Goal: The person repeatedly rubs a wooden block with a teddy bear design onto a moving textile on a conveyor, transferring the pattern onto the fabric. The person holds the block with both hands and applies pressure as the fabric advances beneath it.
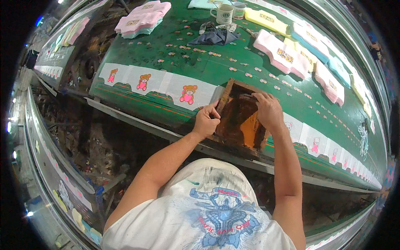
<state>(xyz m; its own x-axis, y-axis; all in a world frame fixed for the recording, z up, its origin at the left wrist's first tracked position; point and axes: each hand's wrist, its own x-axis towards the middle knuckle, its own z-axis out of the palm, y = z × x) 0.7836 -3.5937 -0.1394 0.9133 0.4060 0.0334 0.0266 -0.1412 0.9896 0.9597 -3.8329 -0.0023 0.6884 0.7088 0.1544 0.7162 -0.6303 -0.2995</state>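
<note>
A wooden screen-printing frame [225, 96], smeared brown and orange inside, lies on the edge of the green table [175, 50]. My left hand [207, 118] has its fingers curled on the frame's left side. My right hand [268, 112] reaches into the upper right of the frame, fingers bent round a narrow item along the top that I cannot make out. Left of the frame, white fabric pieces [166, 89] carry printed brown bears with pink hearts; to its right, similar pieces [306, 133] show paler bear prints along the table edge.
Folded pink [139, 18], yellow [262, 16] and blue pieces lie farther back, with mugs [223, 14] and dark rags [212, 37]. A coiled pale cord [363, 139] is at the right. Another table [54, 62] stands left, across a dark, cluttered gap. A metal rail [121, 118] runs along the near edge.
</note>
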